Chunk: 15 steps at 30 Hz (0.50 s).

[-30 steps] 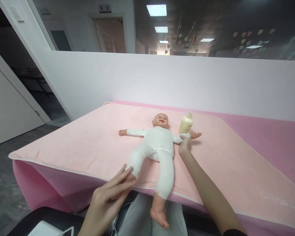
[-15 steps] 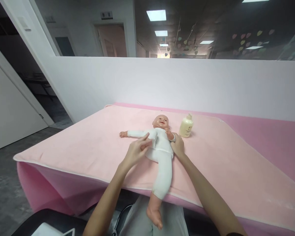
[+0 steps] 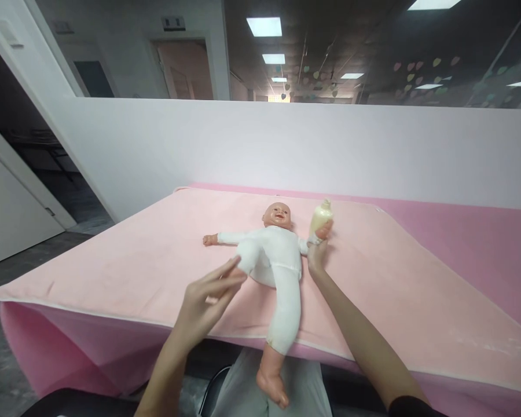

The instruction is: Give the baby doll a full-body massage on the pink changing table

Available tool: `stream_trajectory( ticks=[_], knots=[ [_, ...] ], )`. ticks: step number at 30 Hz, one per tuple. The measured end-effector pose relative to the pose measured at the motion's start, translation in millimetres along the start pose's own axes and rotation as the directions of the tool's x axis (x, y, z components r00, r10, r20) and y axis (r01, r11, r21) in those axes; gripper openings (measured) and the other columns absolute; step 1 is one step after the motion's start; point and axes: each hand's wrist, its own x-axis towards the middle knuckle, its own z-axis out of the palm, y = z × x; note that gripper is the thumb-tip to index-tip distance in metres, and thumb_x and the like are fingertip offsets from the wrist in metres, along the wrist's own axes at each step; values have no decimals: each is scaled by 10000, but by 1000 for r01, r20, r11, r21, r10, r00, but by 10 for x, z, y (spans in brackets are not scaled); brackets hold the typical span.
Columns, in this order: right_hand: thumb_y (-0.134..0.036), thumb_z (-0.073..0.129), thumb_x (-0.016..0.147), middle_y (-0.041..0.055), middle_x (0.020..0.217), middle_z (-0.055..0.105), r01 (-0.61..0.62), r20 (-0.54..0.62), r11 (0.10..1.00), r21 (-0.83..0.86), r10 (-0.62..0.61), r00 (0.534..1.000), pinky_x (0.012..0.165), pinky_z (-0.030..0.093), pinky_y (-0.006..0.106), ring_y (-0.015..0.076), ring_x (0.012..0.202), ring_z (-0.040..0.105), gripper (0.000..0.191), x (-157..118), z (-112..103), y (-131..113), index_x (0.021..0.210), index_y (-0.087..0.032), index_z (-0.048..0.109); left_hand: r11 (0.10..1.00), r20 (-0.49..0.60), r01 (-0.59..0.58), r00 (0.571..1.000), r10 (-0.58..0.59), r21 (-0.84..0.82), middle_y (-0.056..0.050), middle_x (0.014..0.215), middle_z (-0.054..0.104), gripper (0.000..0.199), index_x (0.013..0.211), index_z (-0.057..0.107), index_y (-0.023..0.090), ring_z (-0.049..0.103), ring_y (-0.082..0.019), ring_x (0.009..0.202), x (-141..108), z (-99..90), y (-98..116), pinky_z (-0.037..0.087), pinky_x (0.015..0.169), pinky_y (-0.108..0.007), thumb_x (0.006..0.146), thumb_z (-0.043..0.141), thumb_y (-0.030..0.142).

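Note:
A baby doll (image 3: 282, 246) in white clothing lies on its back, head away from me. Its foot is mostly covered by my left hand (image 3: 206, 298), whose fingers close round the end of the doll's bent leg (image 3: 248, 250) on the left. My right hand (image 3: 317, 259) grips the doll's forearm on the right side. The doll's small hand (image 3: 325, 229) sticks up above my fingers, in front of a pale yellow pump bottle (image 3: 321, 214). Its other leg (image 3: 285, 310) stretches toward me, with the bare foot past the table edge.
A light pink cloth (image 3: 125, 260) covers the table over a darker pink one (image 3: 481, 237). Behind stands a white partition (image 3: 308, 150) with glass above. The doll's other arm (image 3: 234, 237) lies stretched out left. My lap (image 3: 264, 388) is below the table edge.
My left hand has drawn the doll's bent leg outward, left and toward me. My right hand has swung the doll's forearm from its chest out to the right. The view has shifted slightly.

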Motion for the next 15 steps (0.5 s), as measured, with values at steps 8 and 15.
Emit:
stream_trajectory(
  ticks=[8, 15],
  knots=[
    [-142, 417, 652, 63, 1014, 654, 512, 478, 841, -172, -384, 790, 880, 410, 345, 216, 959, 553, 386, -214, -1, -121, 972, -197, 626, 999, 84, 46, 995, -45, -10, -103, 1264, 578, 290, 999, 718, 178, 490, -290, 1223, 670, 285, -498, 497, 908, -345, 800, 559, 318],
    [-257, 499, 619, 0, 801, 598, -79, 10, 994, 76, 78, 997, 637, 468, 271, 165, 716, 562, 311, 2, 28, 112, 922, -197, 540, 995, 87, 94, 992, -95, 15, -62, 1240, 590, 209, 946, 742, 255, 580, -264, 1116, -569, -179, -151, 551, 819, -287, 802, 604, 316]
  ],
)
